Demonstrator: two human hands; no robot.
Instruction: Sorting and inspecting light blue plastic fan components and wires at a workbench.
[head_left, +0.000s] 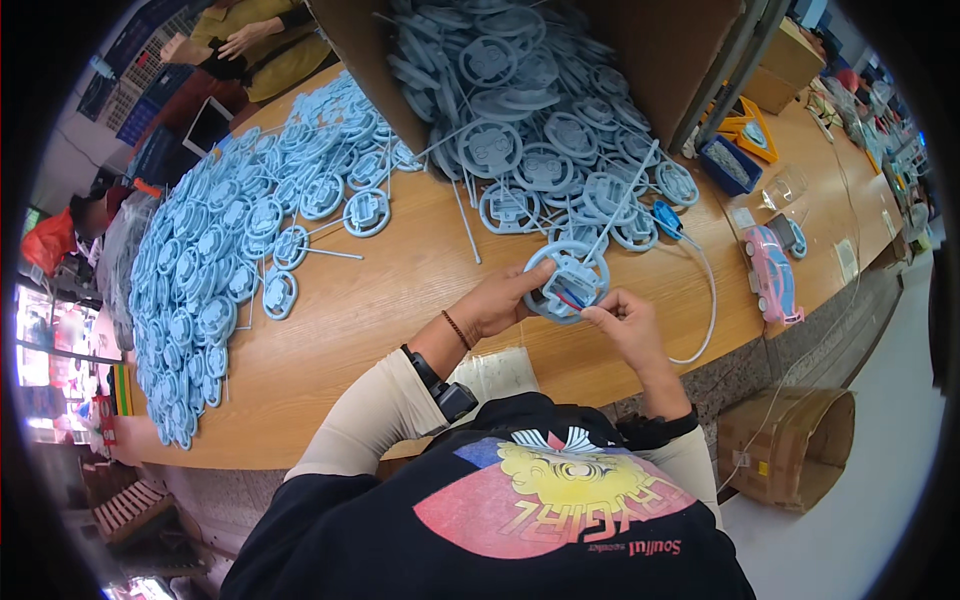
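A light-blue plastic toy steering wheel (598, 277) is held just over the near side of the table, its hollow side facing up. My left hand (508, 296) grips its left rim, with the thumb on top. Thin red and blue wires (570, 298) show inside the wheel's lower part. At the wheel's lower right, my right hand (632, 326) is closed in a pinch at these wires; its fingertips partly hide them. Just beyond the wheel, more of the same wheels (510, 207) spill from a large cardboard box (690, 60), several with long thin rods.
Many similar wheels (205, 260) are heaped on the wooden table (400, 300) at left. Right of my hands lie a white cable (712, 290) with a blue end, a pink toy car (770, 270) and a blue bin (730, 165). An opened carton (785, 445) stands below. Another person (265, 45) is across the table.
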